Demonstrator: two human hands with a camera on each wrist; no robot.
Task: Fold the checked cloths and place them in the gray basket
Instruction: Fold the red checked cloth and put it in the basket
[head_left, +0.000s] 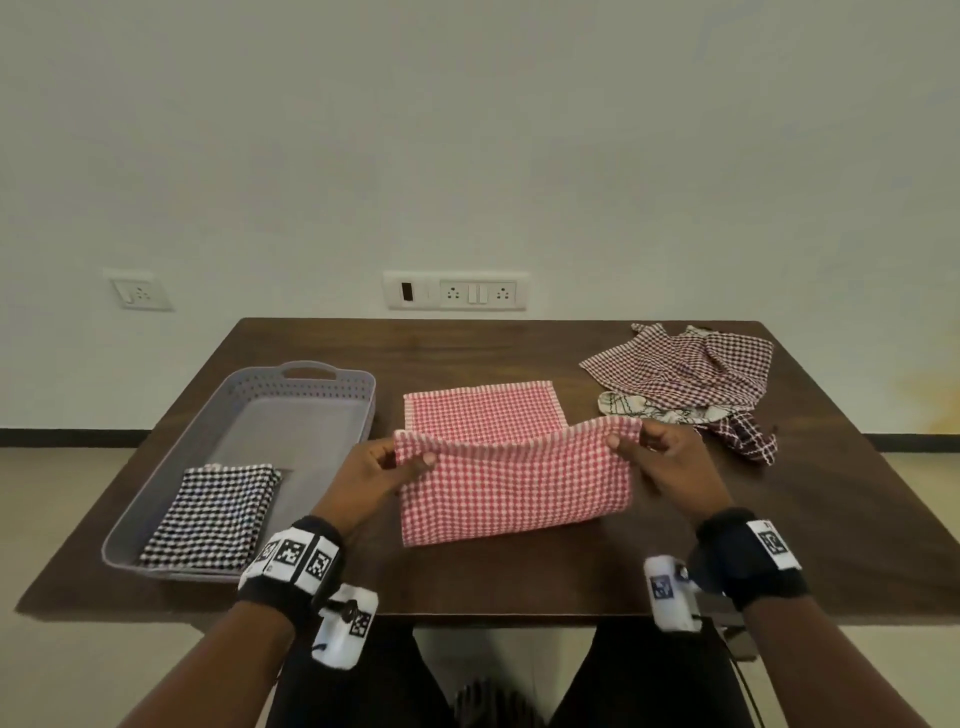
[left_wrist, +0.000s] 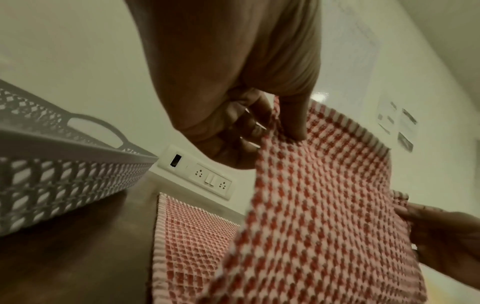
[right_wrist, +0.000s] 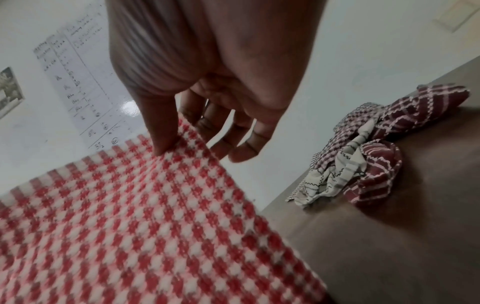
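Nearest us, our two forearms reach forward over the near edge of the table (head_left: 467, 343), each wrist strapped with a black band. Our left hand (head_left: 382, 470) pinches the left corner of the red checked cloth (head_left: 514, 488) between thumb and curled fingers; our right hand (head_left: 662, 457) pinches the right corner, thumb on top, the other fingers loosely bent behind. Between them the lifted edge hangs above the cloth's far half, which lies flat on the table. The gray basket (head_left: 311, 384) sits to the left, holding a folded black checked cloth (head_left: 213, 517) at its near end. A heap of unfolded cloths (head_left: 691, 384) lies at the far right.
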